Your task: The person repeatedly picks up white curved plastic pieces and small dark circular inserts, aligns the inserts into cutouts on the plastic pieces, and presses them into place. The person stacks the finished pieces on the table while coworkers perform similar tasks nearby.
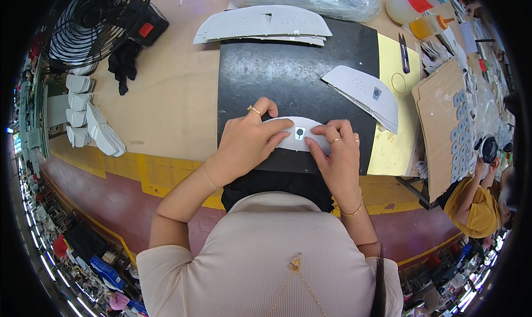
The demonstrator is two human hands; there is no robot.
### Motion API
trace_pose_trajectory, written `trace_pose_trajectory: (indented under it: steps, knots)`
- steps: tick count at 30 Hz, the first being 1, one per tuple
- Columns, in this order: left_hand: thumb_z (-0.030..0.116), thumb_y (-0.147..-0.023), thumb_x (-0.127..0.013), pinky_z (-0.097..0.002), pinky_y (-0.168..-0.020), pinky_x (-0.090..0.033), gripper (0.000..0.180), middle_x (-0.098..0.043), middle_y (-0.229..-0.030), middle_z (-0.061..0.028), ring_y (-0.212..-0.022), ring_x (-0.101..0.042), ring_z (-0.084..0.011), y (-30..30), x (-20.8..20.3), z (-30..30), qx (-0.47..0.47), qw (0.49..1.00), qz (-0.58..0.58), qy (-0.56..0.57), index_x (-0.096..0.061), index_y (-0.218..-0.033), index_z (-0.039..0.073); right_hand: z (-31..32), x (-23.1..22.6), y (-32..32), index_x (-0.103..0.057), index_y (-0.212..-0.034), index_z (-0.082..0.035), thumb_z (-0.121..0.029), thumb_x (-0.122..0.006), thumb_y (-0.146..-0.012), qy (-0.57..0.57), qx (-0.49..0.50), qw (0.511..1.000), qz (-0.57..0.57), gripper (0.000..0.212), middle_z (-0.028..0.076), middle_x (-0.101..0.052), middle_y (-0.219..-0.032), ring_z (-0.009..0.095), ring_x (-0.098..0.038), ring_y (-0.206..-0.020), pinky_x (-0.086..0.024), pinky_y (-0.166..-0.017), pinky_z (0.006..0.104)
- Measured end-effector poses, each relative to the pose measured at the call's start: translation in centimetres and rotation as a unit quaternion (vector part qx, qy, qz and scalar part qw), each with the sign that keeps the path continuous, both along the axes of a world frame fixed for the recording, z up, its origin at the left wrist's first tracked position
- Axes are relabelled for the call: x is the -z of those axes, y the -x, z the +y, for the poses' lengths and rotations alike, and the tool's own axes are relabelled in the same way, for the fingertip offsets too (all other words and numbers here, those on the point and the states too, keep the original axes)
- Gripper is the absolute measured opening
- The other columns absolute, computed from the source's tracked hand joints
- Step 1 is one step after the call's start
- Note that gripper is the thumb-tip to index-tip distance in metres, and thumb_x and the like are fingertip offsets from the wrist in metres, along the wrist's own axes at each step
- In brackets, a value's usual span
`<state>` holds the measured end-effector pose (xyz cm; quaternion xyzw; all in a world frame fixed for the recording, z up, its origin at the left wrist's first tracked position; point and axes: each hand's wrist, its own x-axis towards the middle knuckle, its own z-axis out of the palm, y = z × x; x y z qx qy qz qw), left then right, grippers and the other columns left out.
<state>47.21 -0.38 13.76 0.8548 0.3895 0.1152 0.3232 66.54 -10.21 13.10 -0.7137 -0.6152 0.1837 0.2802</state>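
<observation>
Over the front part of a black mat, I hold a curved white flat piece by both ends. At its middle is a small white patch with a dark keyhole-like shape. My left hand pinches the piece's left end between thumb and fingers. On the right end, my right hand presses with thumb and fingertips. A fanned stack of similar white pieces, the top one bearing a grey patch, lies right of my hands. Another stack of white pieces rests along the mat's far edge.
At the far left stands a black wire fan beside a dark cloth. Several stacked white pieces sit left. To the right are yellow sheet, thread snips, bottles, and cardboard with grey patches. Another person's yellow sleeve shows.
</observation>
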Motion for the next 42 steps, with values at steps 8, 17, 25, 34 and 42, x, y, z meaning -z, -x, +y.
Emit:
trace_pose_trajectory:
  steps: [8, 17, 25, 34, 42]
  knots:
    - [0.015, -0.084, -0.066, -0.0433, -0.096, -0.047, 0.029, -0.062, -0.125, -0.0142, -0.115, -0.057, -0.0313, -0.3, 0.4, -1.3, 0.1, 0.945, 0.031, -0.311, -0.072, -0.111, 0.004, -0.2, -0.2, 0.5, -0.073, -0.107, -0.013, -0.016, -0.078, -0.086, -0.043, -0.005, 0.992, -0.115, 0.022, 0.007, -0.059, -0.125, 0.027, -0.053, -0.11, -0.035, -0.094, 0.0418]
    - [0.01, -0.088, -0.061, -0.0447, -0.102, -0.048, 0.048, -0.054, -0.138, -0.0231, -0.126, -0.053, -0.0398, 0.1, 1.2, -3.2, 0.158, 0.935, 0.106, -0.299, -0.059, -0.132, -0.008, -0.8, 0.5, 0.5, -0.072, -0.117, -0.014, -0.011, -0.074, -0.085, -0.055, -0.058, 0.986, -0.149, 0.032, 0.003, -0.062, -0.123, 0.025, -0.055, -0.112, -0.034, -0.097, 0.0431]
    - [0.009, -0.09, -0.058, -0.0481, -0.114, -0.042, 0.052, -0.045, -0.149, -0.0281, -0.14, -0.043, -0.0454, -0.2, 1.2, -5.4, 0.136, 0.925, 0.18, -0.304, -0.054, -0.139, -0.008, -2.6, -0.1, 0.2, -0.067, -0.133, -0.012, -0.003, -0.063, -0.085, -0.024, -0.128, 0.968, -0.216, 0.049, 0.01, -0.058, -0.134, 0.028, -0.056, -0.118, -0.043, -0.098, 0.0422]
    - [0.011, -0.089, -0.06, -0.0536, -0.114, -0.042, 0.049, -0.038, -0.156, -0.0237, -0.143, -0.037, -0.0507, 1.3, 0.0, -4.0, 0.196, 0.95, 0.111, -0.218, -0.056, -0.136, -0.003, -3.4, -0.9, -0.3, -0.066, -0.135, -0.012, -0.007, -0.061, -0.087, -0.011, -0.17, 0.962, -0.213, 0.049, 0.015, -0.052, -0.145, 0.033, -0.053, -0.124, -0.045, -0.102, 0.0453]
    - [0.011, -0.088, -0.062, -0.0541, -0.108, -0.045, 0.045, -0.041, -0.156, -0.0171, -0.138, -0.041, -0.0519, 1.1, -0.4, -3.4, 0.215, 0.944, 0.105, -0.226, -0.06, -0.131, -0.002, -2.1, -0.3, -0.6, -0.063, -0.137, -0.014, 0.008, -0.061, -0.078, -0.016, -0.138, 0.98, -0.142, 0.063, 0.012, -0.056, -0.133, 0.032, -0.054, -0.116, -0.044, -0.096, 0.0424]
